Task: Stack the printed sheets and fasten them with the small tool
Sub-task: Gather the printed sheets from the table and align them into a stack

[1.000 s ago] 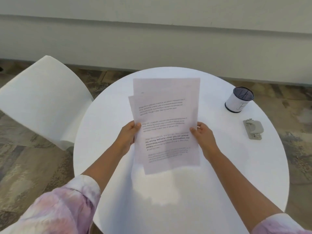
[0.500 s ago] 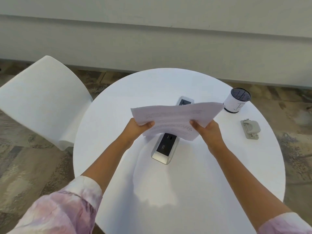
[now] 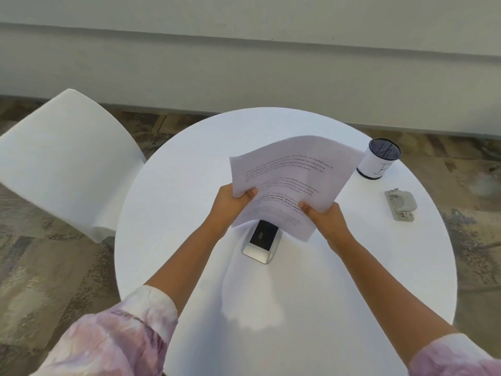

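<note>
The sheets (image 3: 291,183) are held above the counter (image 3: 352,280) centre, tilted, far edge raised. Left hand (image 3: 230,203) fingers pinch the left edge; right hand (image 3: 325,222) fingers pinch the near right edge. Below them sits a socket box (image 3: 261,242). The stapler (image 3: 400,204), possibly a punch, lies near the right edge, a cup (image 3: 379,162) just beyond it.

power box (image 3: 260,241) under sheets (image 3: 291,180), table (image 3: 311,308) bare
</note>
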`<state>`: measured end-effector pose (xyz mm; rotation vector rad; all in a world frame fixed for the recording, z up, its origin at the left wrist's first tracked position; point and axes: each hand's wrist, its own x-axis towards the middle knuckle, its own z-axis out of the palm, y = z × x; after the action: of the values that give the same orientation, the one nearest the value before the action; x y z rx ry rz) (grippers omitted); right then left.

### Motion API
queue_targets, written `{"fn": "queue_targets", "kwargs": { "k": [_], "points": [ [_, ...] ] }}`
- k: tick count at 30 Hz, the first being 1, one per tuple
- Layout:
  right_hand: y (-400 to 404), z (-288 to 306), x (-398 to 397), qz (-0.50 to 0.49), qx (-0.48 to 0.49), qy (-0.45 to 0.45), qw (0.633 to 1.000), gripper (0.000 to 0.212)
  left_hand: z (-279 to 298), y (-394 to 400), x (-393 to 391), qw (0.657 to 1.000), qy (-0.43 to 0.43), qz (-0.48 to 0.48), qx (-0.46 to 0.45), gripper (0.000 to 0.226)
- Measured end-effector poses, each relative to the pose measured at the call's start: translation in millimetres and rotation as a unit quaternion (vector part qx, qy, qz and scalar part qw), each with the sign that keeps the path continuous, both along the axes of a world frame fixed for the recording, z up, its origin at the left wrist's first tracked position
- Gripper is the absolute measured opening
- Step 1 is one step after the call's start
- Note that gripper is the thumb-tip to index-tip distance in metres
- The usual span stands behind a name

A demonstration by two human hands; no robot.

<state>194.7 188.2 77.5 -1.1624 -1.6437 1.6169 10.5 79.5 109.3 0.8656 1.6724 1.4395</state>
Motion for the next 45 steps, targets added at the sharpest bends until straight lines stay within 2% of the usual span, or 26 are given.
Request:
{"fn": "queue_targets", "kwargs": {
  "k": [4,6,9,12,15,19,21,25,28,30,32,33,35,37,39,43,45],
  "points": [
    [5.8,-1.4,3.7,-0.021,0.001,0.008,1.0,0.023,-11.2,-1.7,-4.1,1.0,-0.014,0.022,-0.008,0.015],
    [3.7,-8.4,5.9,0.008,-0.001,-0.035,0.999,0.024,-21.1,-4.0,-1.5,0.999,-0.008,0.026,-0.04,0.016],
    [-4.6,-22.8,10.1,0.067,0.009,-0.1,0.993,0.02,-33.0,-6.9,3.2,0.996,0.002,0.027,-0.084,0.031],
    [-6.8,-24.4,13.1,0.061,0.013,-0.09,0.994,0.017,-36.1,-8.1,2.8,0.996,-0.008,0.025,-0.083,0.028],
    [0.2,-25.4,13.1,0.037,0.012,-0.097,0.995,0.028,-37.9,-8.5,-0.6,0.997,-0.016,0.03,-0.063,0.019],
    [0.0,-31.9,11.9,0.048,0.009,-0.114,0.992,0.03,-45.7,-8.1,0.7,0.994,-0.037,0.052,-0.085,0.029],
    [-1.9,-32.7,11.2,0.042,0.011,-0.116,0.992,0.026,-48.4,-7.2,0.5,0.993,-0.046,0.057,-0.091,0.03],
    [-2.4,-31.0,13.9,0.028,0.047,-0.113,0.992,0.03,-53.5,-10.0,-6.1,0.99,-0.086,0.072,-0.089,0.03],
    [-8.6,-36.2,19.1,0.015,0.055,-0.085,0.995,0.046,-59.6,-12.6,-6.5,0.974,-0.167,0.123,-0.088,0.03],
    [-16.0,-43.2,17.2,-0.019,0.027,-0.054,0.998,0.07,-62.8,-12.5,-2.9,0.958,-0.233,0.149,-0.075,0.028],
    [-24.6,-47.7,9.4,-0.083,-0.063,-0.005,0.995,0.09,-65.3,-10.4,3.8,0.946,-0.282,0.149,-0.052,0.03],
    [-28.3,-48.4,4.5,-0.108,-0.124,0.037,0.986,0.093,-66.5,-8.6,8.0,0.942,-0.3,0.148,-0.042,0.031],
    [-34.0,-48.9,-4.4,-0.11,-0.22,0.13,0.961,0.085,-68.0,-5.3,16.2,0.931,-0.331,0.153,-0.03,0.032],
    [-36.1,-46.0,-10.6,-0.066,-0.208,0.157,0.963,0.061,-70.0,-3.7,22.3,0.919,-0.358,0.164,-0.026,0.032],
    [-34.6,-39.8,-14.0,-0.061,-0.163,0.104,0.979,0.039,-71.6,-4.5,23.9,0.909,-0.38,0.169,-0.016,0.031],
    [-23.0,-33.7,-5.0,-0.039,-0.092,0.008,0.995,0.032,-68.9,-11.5,10.5,0.884,-0.426,0.191,0.033,0.029],
    [-15.4,-34.3,6.7,-0.03,-0.078,-0.007,0.996,0.029,-65.5,-17.5,-6.2,0.86,-0.458,0.22,0.054,0.016]
  ]
}}
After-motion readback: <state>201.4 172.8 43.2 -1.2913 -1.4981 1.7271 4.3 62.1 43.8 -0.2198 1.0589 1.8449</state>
